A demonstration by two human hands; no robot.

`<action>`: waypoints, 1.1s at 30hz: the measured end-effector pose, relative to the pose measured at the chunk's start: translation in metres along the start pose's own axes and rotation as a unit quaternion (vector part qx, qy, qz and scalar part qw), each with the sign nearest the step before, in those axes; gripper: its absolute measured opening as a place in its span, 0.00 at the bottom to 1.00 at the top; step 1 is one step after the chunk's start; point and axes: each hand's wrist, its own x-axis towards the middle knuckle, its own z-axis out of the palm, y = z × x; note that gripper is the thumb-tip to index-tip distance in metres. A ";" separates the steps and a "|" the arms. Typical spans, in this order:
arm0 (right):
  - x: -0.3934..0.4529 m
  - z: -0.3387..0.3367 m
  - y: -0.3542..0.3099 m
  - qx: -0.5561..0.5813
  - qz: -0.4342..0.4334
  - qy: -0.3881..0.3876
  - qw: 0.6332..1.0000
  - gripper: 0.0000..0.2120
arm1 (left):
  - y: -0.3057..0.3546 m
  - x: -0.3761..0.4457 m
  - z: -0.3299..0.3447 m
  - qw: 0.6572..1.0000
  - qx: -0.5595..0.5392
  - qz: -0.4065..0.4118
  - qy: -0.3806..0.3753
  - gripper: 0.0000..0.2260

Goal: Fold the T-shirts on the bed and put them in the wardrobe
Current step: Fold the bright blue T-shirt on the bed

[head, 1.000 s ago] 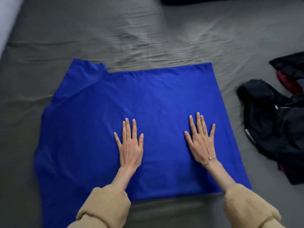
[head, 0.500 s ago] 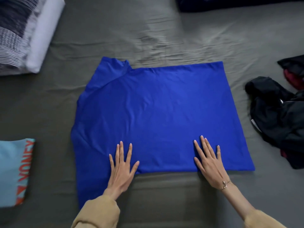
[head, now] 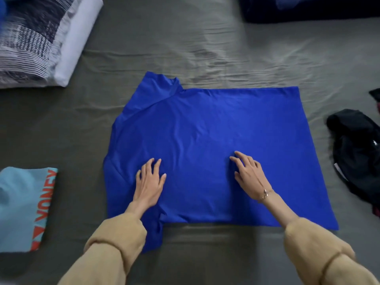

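A bright blue T-shirt (head: 205,140) lies flat on the grey bed sheet (head: 185,48), its neck end to the left and its hem to the right. My left hand (head: 149,185) rests on the shirt's lower left part, fingers slightly bent and spread. On the lower middle of the shirt lies my right hand (head: 249,177), fingertips touching the cloth, fingers a little arched. Neither hand grips the fabric. A sleeve of the shirt sticks out toward me beside my left forearm.
A folded light blue T-shirt (head: 22,208) with red lettering lies at the left edge. A striped pillow (head: 37,38) sits at the top left. Crumpled black clothes (head: 357,153) lie at the right, and dark blue fabric (head: 308,9) at the top right.
Both hands slid toward me to the shirt's near edge, then moved back up onto the cloth. The view shifted left, bringing in the pillow and the folded light blue shirt.
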 end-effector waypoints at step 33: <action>0.375 0.003 -0.110 -0.105 -0.084 -0.096 0.986 0.29 | -0.016 0.334 -0.080 0.998 -0.023 0.053 -0.023 0.25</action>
